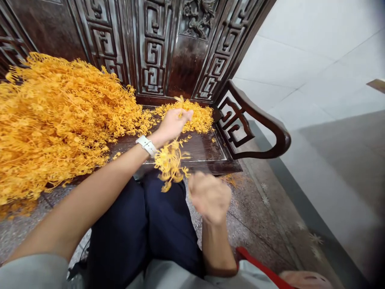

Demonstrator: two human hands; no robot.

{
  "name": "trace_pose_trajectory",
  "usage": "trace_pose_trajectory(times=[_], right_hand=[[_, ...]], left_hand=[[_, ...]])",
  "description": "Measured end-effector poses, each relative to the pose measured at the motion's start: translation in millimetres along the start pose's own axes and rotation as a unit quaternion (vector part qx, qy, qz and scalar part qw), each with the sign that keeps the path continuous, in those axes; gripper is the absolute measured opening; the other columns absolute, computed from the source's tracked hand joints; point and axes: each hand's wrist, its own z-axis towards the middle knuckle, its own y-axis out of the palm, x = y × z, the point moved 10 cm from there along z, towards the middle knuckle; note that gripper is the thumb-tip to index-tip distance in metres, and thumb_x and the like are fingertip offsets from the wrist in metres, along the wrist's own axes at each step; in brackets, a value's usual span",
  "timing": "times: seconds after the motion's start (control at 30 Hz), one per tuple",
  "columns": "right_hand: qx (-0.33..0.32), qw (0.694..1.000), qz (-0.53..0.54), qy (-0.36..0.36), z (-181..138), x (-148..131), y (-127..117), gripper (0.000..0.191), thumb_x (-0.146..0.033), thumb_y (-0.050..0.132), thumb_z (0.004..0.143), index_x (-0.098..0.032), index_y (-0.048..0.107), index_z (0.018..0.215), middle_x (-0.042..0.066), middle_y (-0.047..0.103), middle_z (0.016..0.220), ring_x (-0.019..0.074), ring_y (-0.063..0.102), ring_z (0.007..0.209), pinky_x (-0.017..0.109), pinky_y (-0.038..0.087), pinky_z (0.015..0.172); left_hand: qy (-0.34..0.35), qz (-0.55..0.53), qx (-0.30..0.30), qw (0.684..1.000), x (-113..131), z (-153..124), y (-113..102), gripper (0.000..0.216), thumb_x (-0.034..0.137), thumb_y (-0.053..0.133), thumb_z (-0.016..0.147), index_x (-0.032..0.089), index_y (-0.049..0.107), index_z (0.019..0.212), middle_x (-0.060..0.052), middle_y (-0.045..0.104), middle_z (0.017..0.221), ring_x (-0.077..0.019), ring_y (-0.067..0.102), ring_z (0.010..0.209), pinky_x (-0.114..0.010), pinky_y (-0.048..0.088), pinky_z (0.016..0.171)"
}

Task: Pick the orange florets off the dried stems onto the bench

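My left hand (174, 122), with a white-banded watch (146, 145) on the wrist, reaches over the bench seat. Its fingers are pinched, and a small yellow artificial flower piece (179, 100) sticks up from them, slightly blurred. Closed in a fist above the seat's front edge, my right hand (211, 196) is smeared by motion. A loose bunch of yellow artificial flower sprigs (171, 162) extends from its thumb side, over my lap. Just beyond my left hand lies a small pile of loose yellow flower pieces (200, 116).
A large heap of yellow flower sprigs (69, 108) covers the left of the dark wooden bench (204, 148). The carved backrest (186, 66) stands behind, and a curved armrest (270, 128) closes the right end. Yellow scraps (233, 179) lie on the floor. Something red (255, 261) is by my right elbow.
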Motion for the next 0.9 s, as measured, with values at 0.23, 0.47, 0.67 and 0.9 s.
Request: trace_pose_trajectory(times=[0.23,0.47,0.67,0.9], right_hand=[[-0.199,0.968,0.148,0.027,1,-23,24,0.007,-0.036,0.082,0.098,-0.029,0.082,0.095,-0.001,0.072,0.073,0.0099,0.065,0.056,0.025,0.056,0.056],[0.019,0.985,0.164,0.056,50,19,-30,0.014,-0.040,0.080,0.098,-0.029,0.072,0.100,-0.003,0.063,0.068,0.0092,0.051,0.047,0.021,0.045,0.042],[-0.252,0.938,0.212,-0.106,60,4,-13,0.025,-0.045,0.075,0.101,-0.028,0.073,0.082,-0.005,0.061,0.058,0.0050,0.052,0.045,0.018,0.048,0.048],[0.218,0.912,0.232,0.260,143,184,-102,0.034,-0.048,0.052,0.105,-0.022,0.065,0.088,0.009,0.067,0.089,0.0166,0.065,0.081,0.035,0.062,0.079]], left_hand=[[0.015,-0.098,0.093,0.991,19,3,-73,0.037,0.043,0.078,0.101,0.023,0.054,0.080,0.011,0.024,0.049,-0.0072,0.019,0.042,-0.023,0.017,0.041],[-0.001,-0.108,0.041,0.993,19,-6,-50,0.037,0.045,0.079,0.099,0.022,0.056,0.081,0.012,0.024,0.050,-0.0053,0.019,0.039,-0.020,0.018,0.040],[-0.002,-0.091,0.016,0.996,16,-7,-46,0.036,0.042,0.080,0.098,0.022,0.058,0.078,0.012,0.025,0.049,-0.0049,0.018,0.038,-0.018,0.018,0.038],[0.009,-0.055,-0.017,0.998,17,-8,-34,0.035,0.046,0.083,0.094,0.021,0.062,0.081,0.013,0.025,0.048,-0.0044,0.018,0.037,-0.017,0.019,0.036]])
